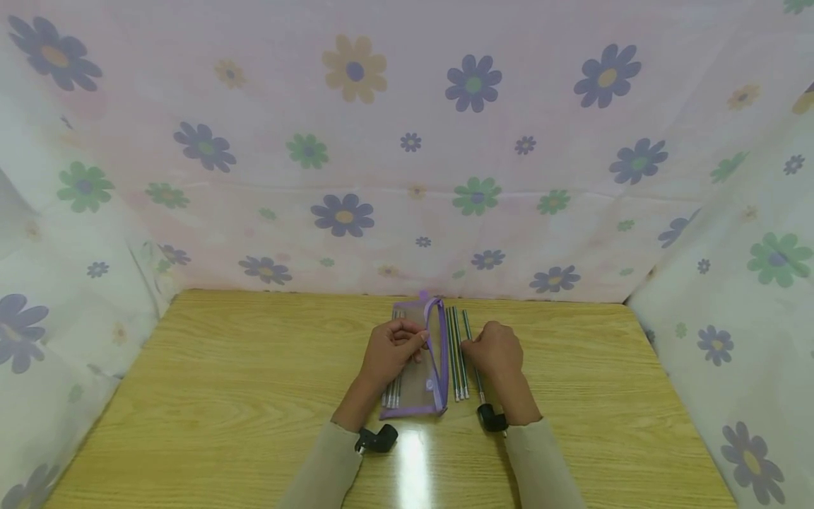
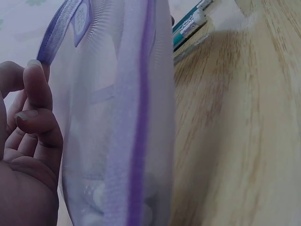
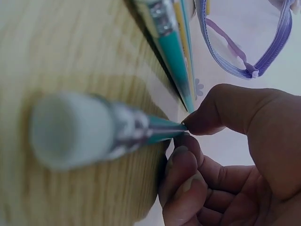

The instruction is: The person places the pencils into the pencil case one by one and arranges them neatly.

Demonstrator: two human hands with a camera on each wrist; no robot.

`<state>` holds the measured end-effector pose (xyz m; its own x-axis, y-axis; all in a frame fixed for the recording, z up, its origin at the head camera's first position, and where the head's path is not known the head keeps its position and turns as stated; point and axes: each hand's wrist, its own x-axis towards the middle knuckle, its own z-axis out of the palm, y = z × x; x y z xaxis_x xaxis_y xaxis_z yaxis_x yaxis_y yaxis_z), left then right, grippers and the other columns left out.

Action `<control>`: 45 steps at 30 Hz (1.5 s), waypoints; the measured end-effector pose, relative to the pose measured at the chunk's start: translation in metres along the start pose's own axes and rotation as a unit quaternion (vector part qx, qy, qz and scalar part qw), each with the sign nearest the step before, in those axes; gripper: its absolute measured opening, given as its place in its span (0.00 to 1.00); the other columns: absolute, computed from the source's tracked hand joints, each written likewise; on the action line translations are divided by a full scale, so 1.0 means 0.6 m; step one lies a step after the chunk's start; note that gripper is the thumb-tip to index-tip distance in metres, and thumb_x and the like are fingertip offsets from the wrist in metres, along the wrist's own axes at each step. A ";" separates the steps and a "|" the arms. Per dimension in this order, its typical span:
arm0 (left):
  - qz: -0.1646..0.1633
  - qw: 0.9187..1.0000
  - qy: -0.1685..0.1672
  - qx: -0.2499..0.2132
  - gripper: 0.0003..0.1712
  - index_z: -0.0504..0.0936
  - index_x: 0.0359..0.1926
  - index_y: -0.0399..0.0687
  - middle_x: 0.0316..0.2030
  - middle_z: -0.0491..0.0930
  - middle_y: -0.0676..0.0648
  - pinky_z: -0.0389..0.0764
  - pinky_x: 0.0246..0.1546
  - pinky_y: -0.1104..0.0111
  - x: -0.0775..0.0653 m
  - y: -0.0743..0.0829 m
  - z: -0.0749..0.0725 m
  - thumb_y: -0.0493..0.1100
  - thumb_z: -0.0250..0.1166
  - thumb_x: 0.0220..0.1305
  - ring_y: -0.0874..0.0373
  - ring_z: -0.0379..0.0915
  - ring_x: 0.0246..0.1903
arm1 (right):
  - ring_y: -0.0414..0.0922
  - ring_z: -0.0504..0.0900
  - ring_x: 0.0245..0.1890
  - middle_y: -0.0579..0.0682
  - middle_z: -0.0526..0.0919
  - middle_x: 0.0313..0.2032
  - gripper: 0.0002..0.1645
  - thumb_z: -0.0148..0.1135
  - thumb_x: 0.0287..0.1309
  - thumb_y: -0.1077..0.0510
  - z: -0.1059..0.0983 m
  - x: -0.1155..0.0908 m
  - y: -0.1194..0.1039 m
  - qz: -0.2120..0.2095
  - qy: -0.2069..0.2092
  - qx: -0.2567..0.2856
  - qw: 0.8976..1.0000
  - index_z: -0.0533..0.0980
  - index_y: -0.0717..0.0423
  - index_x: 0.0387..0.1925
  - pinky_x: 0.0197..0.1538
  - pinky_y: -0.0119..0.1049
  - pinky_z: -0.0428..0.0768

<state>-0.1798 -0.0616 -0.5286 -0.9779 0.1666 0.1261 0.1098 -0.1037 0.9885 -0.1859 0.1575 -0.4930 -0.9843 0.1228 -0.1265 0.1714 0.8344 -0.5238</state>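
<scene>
The right hand [image 1: 496, 351] pinches a teal, white-erasered pencil [image 1: 467, 325], long axis near-to-far, right of the purple-trimmed translucent mesh pouch [image 1: 416, 389], whose rim [image 1: 444, 353] the left hand [image 1: 393, 350] pinches.

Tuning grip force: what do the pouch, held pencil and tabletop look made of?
Pouch: sheer mesh or thin plastic, pencils showing through; purple trim looks woven.
Held pencil: probably painted wood, glossy green; ferrule shiny, likely metal; whitish, matt eraser, likely rubber.
Tabletop: wood or laminate, glossy; grain, glare.
</scene>
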 end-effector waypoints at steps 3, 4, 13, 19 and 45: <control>0.002 1.000 0.004 0.000 0.06 0.86 0.42 0.32 0.29 0.88 0.43 0.83 0.25 0.69 0.000 -0.001 0.000 0.34 0.71 0.71 0.58 0.80 0.19 | 0.39 0.58 0.12 0.39 0.59 0.08 0.30 0.69 0.55 0.54 -0.002 -0.001 0.001 -0.004 -0.005 0.007 1.000 0.63 0.46 0.04 0.15 0.31 0.52; 0.003 1.000 0.004 0.000 0.05 0.86 0.42 0.32 0.29 0.88 0.43 0.83 0.25 0.69 0.000 -0.001 0.001 0.34 0.71 0.71 0.58 0.80 0.19 | 0.39 0.58 0.12 0.39 0.59 0.08 0.31 0.69 0.55 0.54 -0.003 -0.001 0.001 -0.005 -0.007 0.008 1.000 0.63 0.46 0.04 0.15 0.31 0.52; 0.010 1.000 0.005 -0.003 0.06 0.85 0.42 0.30 0.29 0.88 0.44 0.84 0.25 0.69 0.001 -0.001 0.000 0.33 0.70 0.71 0.58 0.80 0.19 | 0.39 0.60 0.12 0.41 0.65 0.08 0.28 0.68 0.57 0.54 -0.012 -0.003 -0.001 -0.014 -0.028 0.036 0.999 0.68 0.48 0.05 0.16 0.31 0.56; 0.011 1.000 0.010 0.006 0.06 0.85 0.42 0.31 0.29 0.88 0.44 0.85 0.25 0.68 0.001 0.000 -0.001 0.33 0.70 0.71 0.58 0.80 0.20 | 0.43 0.74 0.16 0.46 0.79 0.14 0.20 0.72 0.57 0.54 -0.015 -0.006 -0.008 -0.042 -0.025 0.059 0.997 0.81 0.55 0.12 0.20 0.34 0.70; -0.008 1.000 0.018 -0.010 0.08 0.86 0.42 0.30 0.28 0.87 0.44 0.83 0.24 0.68 -0.003 0.009 0.002 0.34 0.72 0.70 0.59 0.79 0.19 | 0.43 0.78 0.16 0.45 0.80 0.14 0.12 0.69 0.57 0.60 -0.024 -0.021 -0.034 -0.097 -0.063 0.141 0.983 0.83 0.57 0.19 0.21 0.33 0.72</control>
<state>-0.1775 -0.0612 -0.5232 -0.9854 0.1329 0.1062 0.0901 -0.1213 0.9885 -0.1776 0.1466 -0.4684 -0.9897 -0.1059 -0.0958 0.0038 0.6507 -0.7593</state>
